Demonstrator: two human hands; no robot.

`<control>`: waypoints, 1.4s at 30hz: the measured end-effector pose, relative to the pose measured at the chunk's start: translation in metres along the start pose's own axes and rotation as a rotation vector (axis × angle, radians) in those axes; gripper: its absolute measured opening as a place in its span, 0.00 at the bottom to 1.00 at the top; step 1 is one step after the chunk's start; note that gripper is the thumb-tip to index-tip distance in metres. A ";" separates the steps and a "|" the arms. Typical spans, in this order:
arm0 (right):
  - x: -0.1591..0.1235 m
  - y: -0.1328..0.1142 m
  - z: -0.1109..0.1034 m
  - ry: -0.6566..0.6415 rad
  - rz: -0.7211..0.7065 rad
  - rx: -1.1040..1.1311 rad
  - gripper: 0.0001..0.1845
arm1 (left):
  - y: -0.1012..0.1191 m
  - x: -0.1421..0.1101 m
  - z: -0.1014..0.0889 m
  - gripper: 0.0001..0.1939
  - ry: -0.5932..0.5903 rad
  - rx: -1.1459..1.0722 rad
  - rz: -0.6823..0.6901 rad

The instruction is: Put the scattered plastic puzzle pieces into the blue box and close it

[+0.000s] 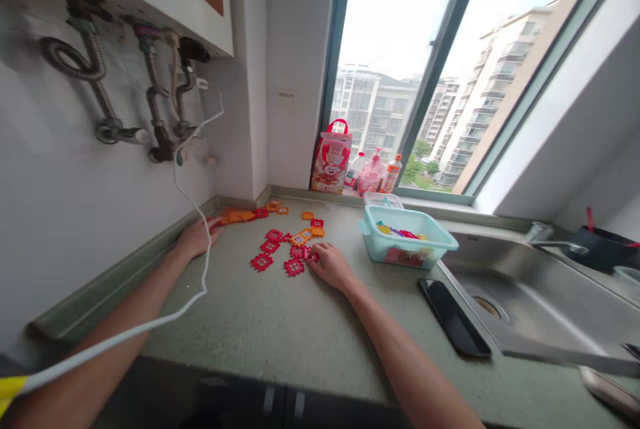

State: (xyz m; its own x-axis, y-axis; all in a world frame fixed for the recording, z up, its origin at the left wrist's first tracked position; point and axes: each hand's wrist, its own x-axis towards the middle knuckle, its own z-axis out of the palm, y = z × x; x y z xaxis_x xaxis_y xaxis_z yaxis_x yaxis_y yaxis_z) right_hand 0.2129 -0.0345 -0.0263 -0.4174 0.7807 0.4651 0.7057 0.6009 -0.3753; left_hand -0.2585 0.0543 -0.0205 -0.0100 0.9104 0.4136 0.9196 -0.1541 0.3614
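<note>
Red and orange interlocking plastic building pieces, square with window-like grids and notched edges, lie on the grey-green countertop. At the left, my left hand (196,239) rests by the wall with fingers stretched towards a row of orange pieces (237,217), touching its near end. My right hand (331,265) lies on the counter, its fingers curled around the edge of a red piece (313,256) beside a small cluster. Just left of those fingers is another red piece (294,267). An orange piece (302,237) and a separate red piece (261,262) lie close by.
A light-blue tub (400,252) of coloured pieces stands right of my right hand. A black phone (454,317) lies beside the steel sink (555,309). A white cable (175,315) hangs across my left arm. Bottles (371,175) and a red package (331,162) line the windowsill.
</note>
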 end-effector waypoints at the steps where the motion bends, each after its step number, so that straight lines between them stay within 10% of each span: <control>1: 0.000 0.000 0.000 0.000 0.006 -0.002 0.04 | -0.001 0.002 0.003 0.30 0.009 0.041 -0.004; 16: -0.001 0.002 0.000 0.013 0.013 0.031 0.03 | 0.017 -0.011 -0.023 0.24 0.236 -0.146 0.058; 26: -0.001 -0.001 -0.003 0.029 0.040 0.013 0.04 | 0.080 -0.010 -0.052 0.18 0.435 -0.274 0.286; 35: -0.008 0.008 -0.017 0.305 0.205 0.104 0.20 | 0.246 -0.059 0.016 0.15 -0.157 -0.431 0.761; 42: -0.009 0.016 -0.030 0.400 0.300 0.145 0.24 | 0.263 -0.090 0.034 0.27 -0.419 -0.399 0.979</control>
State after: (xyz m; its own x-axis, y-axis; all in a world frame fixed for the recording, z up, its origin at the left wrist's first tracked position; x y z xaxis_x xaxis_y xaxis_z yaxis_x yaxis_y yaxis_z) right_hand 0.2455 -0.0368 -0.0123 0.0627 0.8126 0.5795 0.6625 0.4004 -0.6331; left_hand -0.0023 -0.0554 0.0085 0.8451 0.3766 0.3794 0.2686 -0.9128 0.3078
